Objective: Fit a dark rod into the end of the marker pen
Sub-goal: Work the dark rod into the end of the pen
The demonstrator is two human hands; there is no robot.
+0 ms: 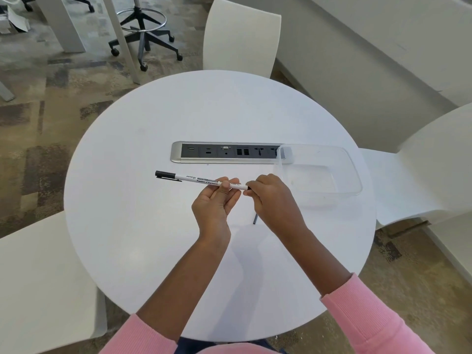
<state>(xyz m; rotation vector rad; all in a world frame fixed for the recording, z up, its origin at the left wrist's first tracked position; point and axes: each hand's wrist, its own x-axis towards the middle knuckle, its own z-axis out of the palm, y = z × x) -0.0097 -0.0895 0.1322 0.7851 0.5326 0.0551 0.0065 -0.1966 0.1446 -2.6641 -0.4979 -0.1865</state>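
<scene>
A white marker pen (194,179) with a black cap at its left end is held level above the round white table (143,226). My left hand (217,200) grips its barrel near the right part. My right hand (268,198) pinches at the pen's right end, where a small dark piece shows between the fingertips; I cannot tell how deep it sits. A short dark rod (255,218) lies on the table just below my right hand, partly hidden by it.
A silver power and data socket strip (229,152) is set into the table's middle. A clear plastic tray (321,172) stands at the right, over the strip's end. White chairs (240,37) surround the table.
</scene>
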